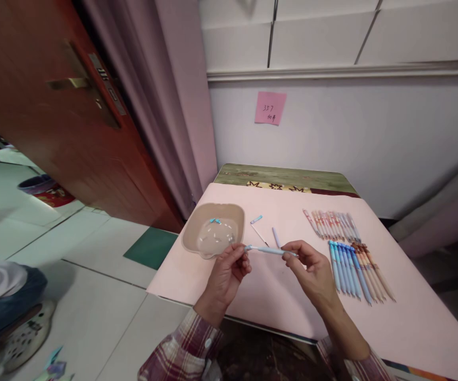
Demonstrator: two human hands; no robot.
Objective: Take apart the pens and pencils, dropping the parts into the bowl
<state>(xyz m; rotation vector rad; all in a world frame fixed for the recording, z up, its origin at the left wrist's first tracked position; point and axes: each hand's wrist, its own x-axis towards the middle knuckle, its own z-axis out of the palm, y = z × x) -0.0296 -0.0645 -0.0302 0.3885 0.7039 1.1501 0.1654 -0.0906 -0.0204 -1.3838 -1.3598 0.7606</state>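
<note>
Left hand (pixel 229 271) pinched the tray-side end and right hand (pixel 307 267) the far end of the slim light-blue plastic pen (pixel 271 250), level just right of the shallow beige plastic tray (pixel 188 236); I'd have worked close above the pink tabletop (pixel 276 309), so loose bits couldn't roll.

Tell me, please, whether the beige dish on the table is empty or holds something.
Not empty: the beige dish holds a small blue piece near its far side and several pale bits toward its middle.
</note>
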